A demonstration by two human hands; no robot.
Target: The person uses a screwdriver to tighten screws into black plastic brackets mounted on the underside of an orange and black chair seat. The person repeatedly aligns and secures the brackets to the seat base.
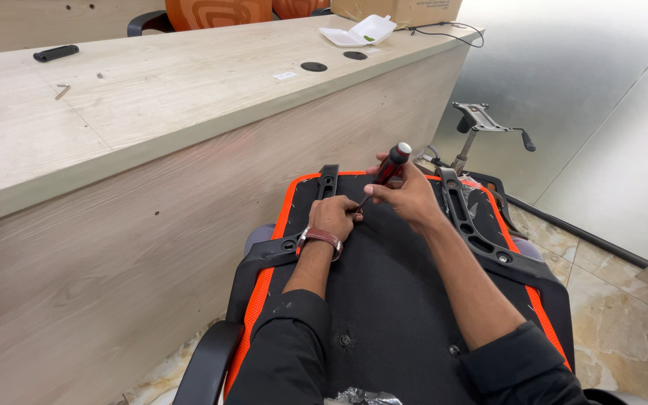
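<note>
A screwdriver (388, 171) with a glossy red-and-black handle and a pale rounded cap is gripped in the closed right hand (408, 198), its thin shaft slanted down toward the left hand (334, 217). The left hand is curled, fingertips pinched at the tip, resting on the chair back (384, 300), a flat black panel edged in orange mesh with moulded black plastic brackets. A pale wood-grain desk (151, 112) stands alongside.

You see a matt wood-grain desk (151, 112), black cloth seat (384, 300), glossy plastic screwdriver (391, 166) handle, polished stone floor (624, 330).
</note>
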